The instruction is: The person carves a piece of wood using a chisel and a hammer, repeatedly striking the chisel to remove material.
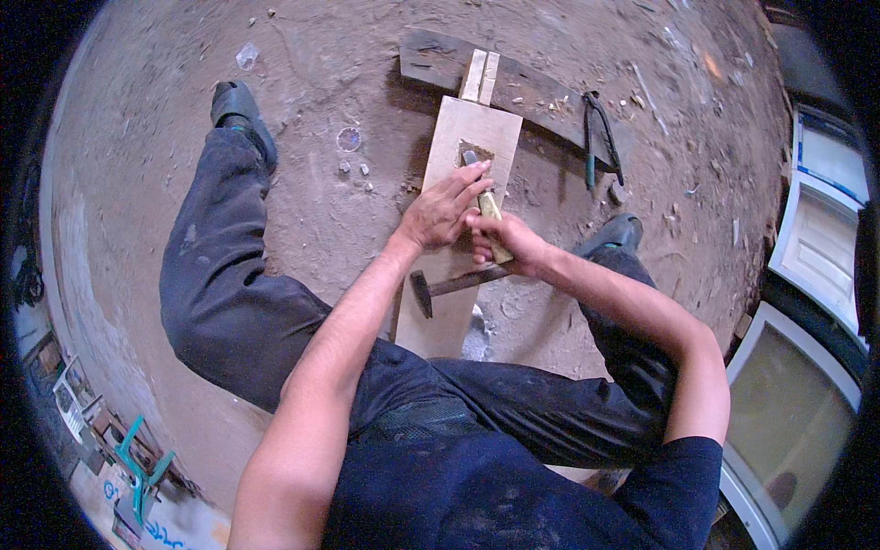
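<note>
A pale wooden board (446,131) lies lengthwise in front of me, with a small rectangular recess (468,147) cut near its far end. The tip of a chisel (492,213) is in that recess, its yellowish handle slanting back toward me. My right hand (515,246) is closed around the handle. Farther up the tool, my left hand (446,209) lays its fingers across the blade and grips it, covering part of the metal. A hammer (422,295) rests on the board just nearer than both hands. Its handle end is hidden by my right hand.
The board's far end meets a dark plank (541,92) with short wood strips (479,75) on it. Pincers (600,137) lean on the plank's right end. My legs flank the board. White-framed panels (797,403) stand at right; a green clamp-like object (139,467) is at lower left.
</note>
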Demonstrator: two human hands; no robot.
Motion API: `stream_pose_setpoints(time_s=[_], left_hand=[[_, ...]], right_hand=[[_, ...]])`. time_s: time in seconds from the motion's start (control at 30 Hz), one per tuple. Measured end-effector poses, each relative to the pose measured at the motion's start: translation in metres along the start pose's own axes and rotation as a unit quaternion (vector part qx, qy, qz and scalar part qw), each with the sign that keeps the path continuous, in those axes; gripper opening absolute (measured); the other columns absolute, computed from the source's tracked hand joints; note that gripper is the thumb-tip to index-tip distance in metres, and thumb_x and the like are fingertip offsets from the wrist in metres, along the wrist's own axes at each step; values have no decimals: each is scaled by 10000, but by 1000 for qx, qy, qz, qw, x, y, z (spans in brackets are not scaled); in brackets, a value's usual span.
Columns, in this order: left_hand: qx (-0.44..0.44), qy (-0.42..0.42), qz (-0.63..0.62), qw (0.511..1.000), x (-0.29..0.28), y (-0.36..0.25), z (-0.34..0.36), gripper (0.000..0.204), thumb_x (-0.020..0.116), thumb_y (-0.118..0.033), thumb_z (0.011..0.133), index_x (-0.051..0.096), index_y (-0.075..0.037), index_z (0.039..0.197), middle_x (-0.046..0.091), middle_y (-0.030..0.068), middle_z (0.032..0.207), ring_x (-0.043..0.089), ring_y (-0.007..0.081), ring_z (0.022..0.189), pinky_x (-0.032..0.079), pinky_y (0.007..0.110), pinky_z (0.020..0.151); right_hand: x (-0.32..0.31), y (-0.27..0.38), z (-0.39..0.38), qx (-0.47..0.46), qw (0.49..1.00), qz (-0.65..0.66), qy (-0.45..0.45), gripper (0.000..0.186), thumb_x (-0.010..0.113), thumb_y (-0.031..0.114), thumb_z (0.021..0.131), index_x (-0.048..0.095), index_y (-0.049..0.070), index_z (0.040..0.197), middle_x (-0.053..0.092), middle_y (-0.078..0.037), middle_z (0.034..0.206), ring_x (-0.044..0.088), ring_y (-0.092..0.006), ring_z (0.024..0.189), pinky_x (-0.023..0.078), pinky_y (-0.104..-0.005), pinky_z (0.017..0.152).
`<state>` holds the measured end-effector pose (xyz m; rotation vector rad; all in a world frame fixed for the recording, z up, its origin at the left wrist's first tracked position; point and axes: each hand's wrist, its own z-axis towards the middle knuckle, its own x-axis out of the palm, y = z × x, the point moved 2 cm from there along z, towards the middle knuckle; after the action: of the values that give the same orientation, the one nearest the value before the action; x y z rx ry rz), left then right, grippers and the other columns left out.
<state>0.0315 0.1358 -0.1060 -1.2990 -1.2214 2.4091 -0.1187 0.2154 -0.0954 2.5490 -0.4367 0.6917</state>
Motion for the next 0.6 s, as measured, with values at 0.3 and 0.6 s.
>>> stream_pose_setpoints(time_s=[0.3,0.6], left_hand=[[-1,21,11,1000,1,-3,4,493,548,-72,889,463,-76,1375,418,124,1477,418,307,1362,362,420,1137],[13,20,39,999,0,0,1,509,567,-79,872,445,-65,1366,423,131,1454,424,301,1348,361,419,1135]], right_hand=[[-22,41,-10,-12,971,-229,-64,241,623,233,952,520,93,1119,501,4,726,469,-83,519,388,-276,414],[-27,86,-42,19,883,-445,-147,446,526,438,994,569,27,827,458,-13,562,446,-110,487,375,-328,432]])
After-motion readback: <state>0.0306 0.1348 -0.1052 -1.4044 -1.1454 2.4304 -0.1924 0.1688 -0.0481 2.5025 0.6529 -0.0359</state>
